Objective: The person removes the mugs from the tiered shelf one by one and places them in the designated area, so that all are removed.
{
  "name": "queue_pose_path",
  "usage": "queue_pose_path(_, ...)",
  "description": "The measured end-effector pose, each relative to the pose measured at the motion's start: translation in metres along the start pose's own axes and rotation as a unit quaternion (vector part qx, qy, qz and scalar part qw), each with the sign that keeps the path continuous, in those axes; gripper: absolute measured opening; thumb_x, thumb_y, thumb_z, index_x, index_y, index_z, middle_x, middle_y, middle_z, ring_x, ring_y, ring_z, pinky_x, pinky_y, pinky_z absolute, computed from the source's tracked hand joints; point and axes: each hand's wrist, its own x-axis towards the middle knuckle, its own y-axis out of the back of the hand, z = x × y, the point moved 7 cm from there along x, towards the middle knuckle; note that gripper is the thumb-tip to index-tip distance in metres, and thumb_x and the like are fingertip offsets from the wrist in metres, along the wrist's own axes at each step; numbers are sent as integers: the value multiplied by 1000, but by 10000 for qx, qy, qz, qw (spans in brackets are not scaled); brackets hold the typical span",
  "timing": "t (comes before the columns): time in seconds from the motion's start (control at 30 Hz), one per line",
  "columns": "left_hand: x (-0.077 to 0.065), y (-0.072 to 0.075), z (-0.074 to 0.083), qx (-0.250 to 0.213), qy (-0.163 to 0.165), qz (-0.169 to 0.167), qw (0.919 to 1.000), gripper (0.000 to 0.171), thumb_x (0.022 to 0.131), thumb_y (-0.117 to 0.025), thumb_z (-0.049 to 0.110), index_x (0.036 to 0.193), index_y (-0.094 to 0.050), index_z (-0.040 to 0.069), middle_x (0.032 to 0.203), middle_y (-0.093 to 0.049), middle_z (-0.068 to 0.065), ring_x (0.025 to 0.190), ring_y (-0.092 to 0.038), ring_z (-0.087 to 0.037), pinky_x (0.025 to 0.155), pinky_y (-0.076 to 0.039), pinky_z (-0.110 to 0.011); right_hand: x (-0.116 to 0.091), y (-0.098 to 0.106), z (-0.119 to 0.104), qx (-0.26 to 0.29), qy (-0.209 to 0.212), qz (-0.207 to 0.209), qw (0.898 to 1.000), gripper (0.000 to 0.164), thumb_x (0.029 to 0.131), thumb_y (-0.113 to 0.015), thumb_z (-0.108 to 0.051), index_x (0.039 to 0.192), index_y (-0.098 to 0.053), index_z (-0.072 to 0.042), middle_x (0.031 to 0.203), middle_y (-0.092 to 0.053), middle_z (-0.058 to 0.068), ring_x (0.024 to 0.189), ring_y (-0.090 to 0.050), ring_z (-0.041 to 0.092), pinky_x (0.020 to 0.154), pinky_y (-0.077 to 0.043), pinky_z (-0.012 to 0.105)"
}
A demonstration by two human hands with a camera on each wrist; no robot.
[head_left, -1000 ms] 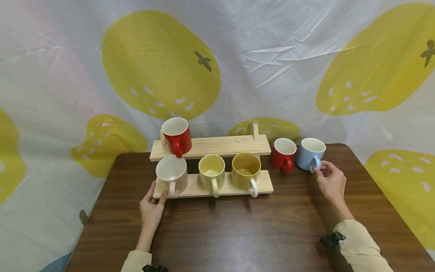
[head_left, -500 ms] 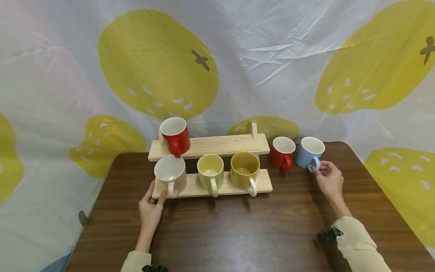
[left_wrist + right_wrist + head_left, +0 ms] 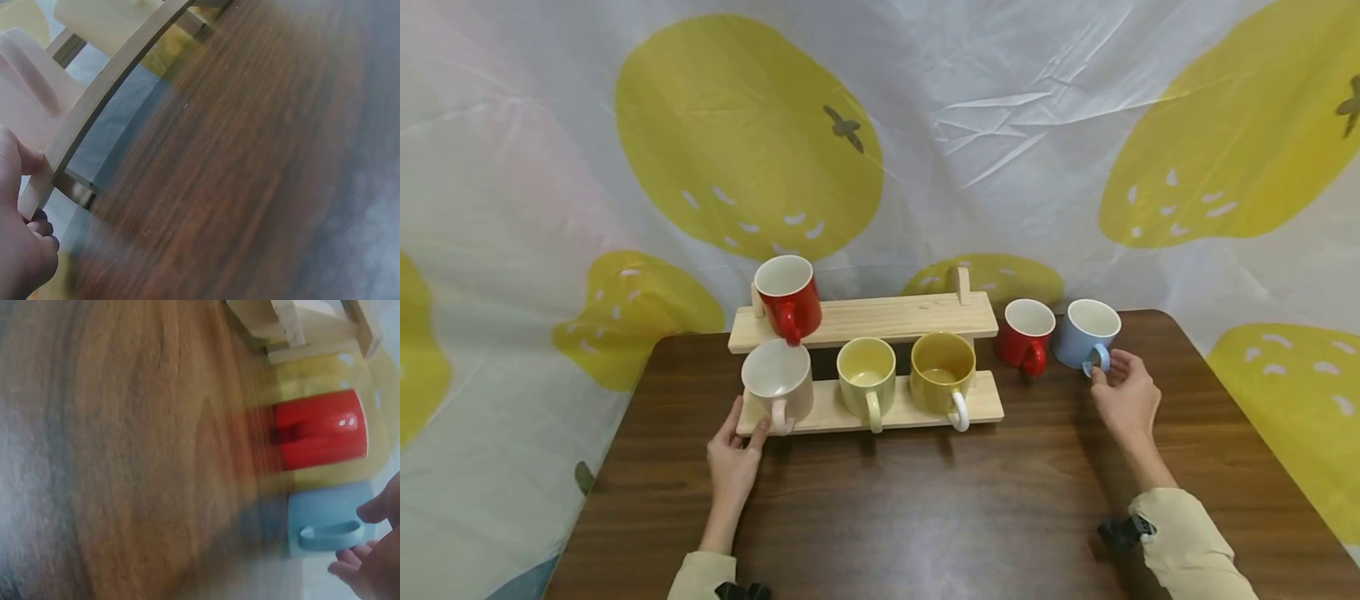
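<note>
My left hand grips the left end of the lower board of a two-tier wooden mug rack, thumb on top and fingers curled beneath. Right beside that thumb stands a pale pink mug. A light yellow mug and a mustard mug with a white handle share this board. One red mug occupies the upper board's left end. At the handle of a light blue mug is my right hand, its thumb and fingers spread apart around the handle in the right wrist view.
Between the rack and the blue mug, another red mug stands on the dark wooden table. A white curtain with yellow fruit prints hangs right behind the table's back edge.
My right hand's fingers have loosened from the blue mug's handle and moved slightly apart from it. The left hand keeps its hold on the rack, and the mugs stay in place.
</note>
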Motion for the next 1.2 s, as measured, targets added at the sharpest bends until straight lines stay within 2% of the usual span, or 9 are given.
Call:
queue_pose_path(0.07, 0, -1, 0, -18, -28, -1, 10000, 60, 91, -72, 0, 146, -50, -2, 148, -51, -23, 131, -52, -34, 82, -43, 0, -2, 4, -7, -37, 73, 163, 9998, 43, 92, -67, -9, 132, -60, 5, 127, -69, 23, 112, -69, 34, 87, -50, 21)
queue_pose_path(0.17, 1, -2, 0, -20, -52, 2, 10000, 60, 91, -72, 0, 146, -50, -2, 147, -51, -22, 130, -53, -34, 81, -44, 0, -5, 10, -19, 107, 175, 407, 9990, 42, 92, -66, -8, 132, -60, 4, 128, -68, 23, 117, -67, 39, 98, -51, 40)
queue_pose_path(0.27, 1, -2, 0, -44, -75, -12, 10000, 60, 91, -72, 0, 146, -50, -2, 147, -51, -22, 130, -52, -34, 81, -44, -1, -9, 14, -37, 436, 349, 594, 9967, 39, 92, -66, -7, 130, -62, 2, 127, -70, 22, 115, -68, 38, 95, -54, 27)
queue_pose_path(0.37, 2, -1, 1, -107, -87, -19, 9999, 60, 91, -72, 0, 146, -50, -2, 148, -51, -23, 131, -52, -35, 82, -44, -1, -13, 14, -59, 787, 537, 592, 9937, 37, 93, -66, -7, 129, -64, 2, 125, -71, 21, 114, -69, 35, 93, -52, 15)
queue_pose_path(0.57, 3, -1, 0, -93, -62, -29, 9999, 60, 91, -73, 1, 147, -50, -1, 148, -51, -23, 133, -52, -34, 83, -42, 0, -20, 7, -100, 1186, 830, 348, 9889, 35, 92, -67, -4, 126, -65, 3, 125, -72, 17, 117, -68, 30, 99, -54, 32)
queue_pose_path(0.63, 3, -1, 0, -127, -39, -43, 9999, 60, 91, -72, 1, 147, -50, -2, 148, -51, -23, 133, -52, -35, 83, -43, 0, -23, 3, -110, 1287, 906, 226, 9873, 35, 92, -68, -4, 127, -65, 3, 125, -71, 17, 118, -67, 30, 100, -54, 32)
queue_pose_path(0.87, 1, -1, -2, -126, -22, -36, 9999, 60, 91, -72, 1, 146, -50, -3, 147, -51, -23, 131, -52, -35, 83, -44, -1, -35, -5, -141, 2001, 961, -177, 9749, 33, 94, -67, -3, 127, -66, 3, 125, -71, 16, 102, -64, -5, 90, -50, 9)
queue_pose_path(1.03, 0, -1, -2, -145, 2, -50, 9999, 60, 91, -73, 1, 147, -50, -1, 148, -51, -23, 131, -52, -34, 82, -44, -1, -44, -15, -162, 2503, 969, -654, 9611, 36, 96, -64, -1, 131, -62, 5, 128, -68, 19, 104, -62, -6, 89, -50, 8)
queue_pose_path(1.2, 0, -2, 0, -132, 13, -138, 9998, 61, 92, -73, 4, 148, -49, 1, 149, -50, -23, 133, -51, -35, 83, -43, -1, -53, -22, -185, 2716, 1139, -888, 9515, 36, 94, -66, 2, 130, -62, 7, 128, -67, 20, 113, -65, 10, 91, -51, 11)
